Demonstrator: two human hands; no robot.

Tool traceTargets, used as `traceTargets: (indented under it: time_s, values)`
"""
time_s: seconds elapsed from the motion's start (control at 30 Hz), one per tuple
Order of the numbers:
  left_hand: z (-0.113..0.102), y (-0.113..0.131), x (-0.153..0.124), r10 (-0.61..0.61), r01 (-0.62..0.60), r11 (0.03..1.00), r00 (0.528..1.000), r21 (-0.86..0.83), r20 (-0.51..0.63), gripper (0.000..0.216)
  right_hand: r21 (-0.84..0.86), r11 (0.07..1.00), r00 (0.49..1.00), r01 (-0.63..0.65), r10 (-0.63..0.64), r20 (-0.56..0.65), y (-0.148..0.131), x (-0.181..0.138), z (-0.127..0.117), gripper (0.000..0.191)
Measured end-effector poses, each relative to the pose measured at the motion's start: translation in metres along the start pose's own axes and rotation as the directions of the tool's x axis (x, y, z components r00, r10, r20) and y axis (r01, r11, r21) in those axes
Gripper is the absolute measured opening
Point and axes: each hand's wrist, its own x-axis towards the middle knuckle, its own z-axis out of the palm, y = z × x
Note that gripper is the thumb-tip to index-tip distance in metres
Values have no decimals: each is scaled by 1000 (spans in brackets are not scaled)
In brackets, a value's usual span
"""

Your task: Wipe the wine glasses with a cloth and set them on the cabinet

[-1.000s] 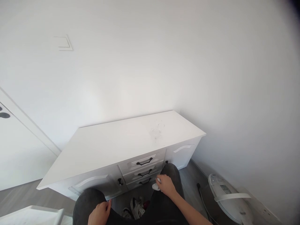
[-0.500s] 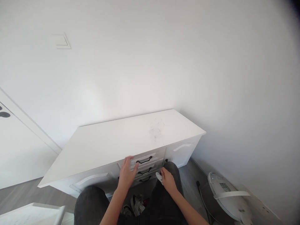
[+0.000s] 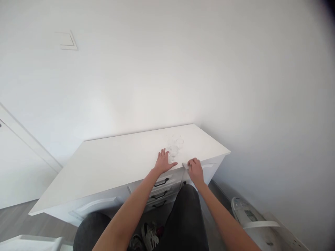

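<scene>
A low white cabinet (image 3: 112, 164) stands against the wall, with three drawers with black handles (image 3: 160, 182) in its front. A few clear small glasses (image 3: 175, 145) stand on its top near the right end. My left hand (image 3: 163, 162) lies open and flat on the cabinet top, its fingers just left of the nearest glass. My right hand (image 3: 195, 169) is at the cabinet's front edge, pinching a small white cloth or wipe (image 3: 185, 165). My knees in dark trousers are below.
A white appliance with a curved handle (image 3: 248, 219) stands on the floor at the right by the wall. A pair of shoes (image 3: 149, 237) lies between my legs. A white door is at the left, and a white tray corner (image 3: 34, 242) at the bottom left.
Both hands rose from my lap and the drawer fronts to the cabinet top. The left hand now rests by the glasses; the right brought the white cloth to the edge.
</scene>
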Motion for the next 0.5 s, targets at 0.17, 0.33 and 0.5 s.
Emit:
traceTargets:
  time_s: [0.17,0.33,0.5]
  values:
    - [1,-5,25,13,-15,999,999,52,42,71,-33,999,996,-36,39,78,19,69,3,39]
    - [4,-7,33,6,-17,994,995,104,103,64,20,999,954,48,-52,295,32,88,1,56]
    - [3,0,38,1,-24,985,990,169,138,62,72,984,880,162,-178,440,26,105,-2,72]
